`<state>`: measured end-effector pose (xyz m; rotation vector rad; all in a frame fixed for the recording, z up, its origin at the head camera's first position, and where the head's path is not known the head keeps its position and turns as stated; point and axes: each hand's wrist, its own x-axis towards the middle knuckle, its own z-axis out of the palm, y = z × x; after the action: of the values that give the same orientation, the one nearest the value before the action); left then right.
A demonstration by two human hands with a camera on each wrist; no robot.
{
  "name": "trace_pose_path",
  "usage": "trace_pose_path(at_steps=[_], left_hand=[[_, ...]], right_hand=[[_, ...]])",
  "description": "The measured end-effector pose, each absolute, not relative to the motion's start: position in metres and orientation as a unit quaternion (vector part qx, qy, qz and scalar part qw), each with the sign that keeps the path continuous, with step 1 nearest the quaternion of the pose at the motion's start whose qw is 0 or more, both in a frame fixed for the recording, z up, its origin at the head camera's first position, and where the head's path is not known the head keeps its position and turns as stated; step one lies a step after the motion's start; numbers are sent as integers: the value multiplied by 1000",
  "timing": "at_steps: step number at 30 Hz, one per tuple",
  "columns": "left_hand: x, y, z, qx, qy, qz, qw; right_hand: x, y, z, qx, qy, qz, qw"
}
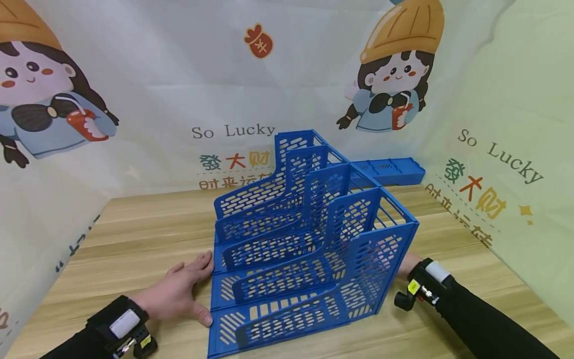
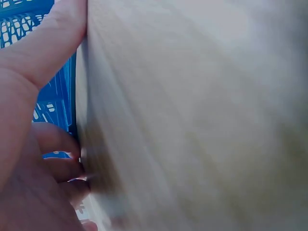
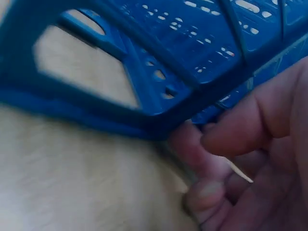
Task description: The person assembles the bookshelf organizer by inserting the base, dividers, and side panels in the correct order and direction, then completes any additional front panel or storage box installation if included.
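A blue multi-slot file rack (image 1: 278,264) stands upright on the table, its low fronts facing left and its tall backs to the right. My left hand (image 1: 181,291) touches the rack's low left edge, with thumb and fingers spread apart. In the left wrist view, the thumb (image 2: 53,43) lies along that edge while the other fingers bend lower down. My right hand (image 1: 407,264) is at the rack's back side, partly hidden by it. Seen from the right wrist, curled fingers (image 3: 192,149) and thumb pinch the lower back edge of the rack (image 3: 159,122).
Behind the rack lies a long, flat blue slotted piece (image 1: 390,171), against the back cloth. Printed cloth (image 1: 157,99) hangs around the back and sides of the wood-grain table (image 1: 148,224). A wrist camera sits on each black sleeve.
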<state>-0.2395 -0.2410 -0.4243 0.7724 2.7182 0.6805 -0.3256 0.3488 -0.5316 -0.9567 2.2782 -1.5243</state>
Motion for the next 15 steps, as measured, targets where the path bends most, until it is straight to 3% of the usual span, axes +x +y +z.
trace_pose_path(at_steps=[4, 6, 8, 10, 14, 15], left_hand=[[-243, -238, -422, 264, 932, 219, 115], [-245, -239, -422, 266, 933, 214, 109], [-244, -242, -423, 261, 934, 217, 111], [-241, -244, -425, 252, 933, 226, 119], [-228, -247, -426, 244, 933, 230, 133], [-224, -247, -426, 248, 932, 227, 135]], right_hand=[[-414, 407, -646, -340, 618, -666, 245], [-445, 421, -681, -349, 586, -680, 271], [-449, 417, -688, -357, 603, -667, 251], [-423, 395, -661, -354, 675, -620, 185], [-321, 335, -535, -289, 839, -457, 63], [-299, 324, -505, -280, 853, -436, 63]])
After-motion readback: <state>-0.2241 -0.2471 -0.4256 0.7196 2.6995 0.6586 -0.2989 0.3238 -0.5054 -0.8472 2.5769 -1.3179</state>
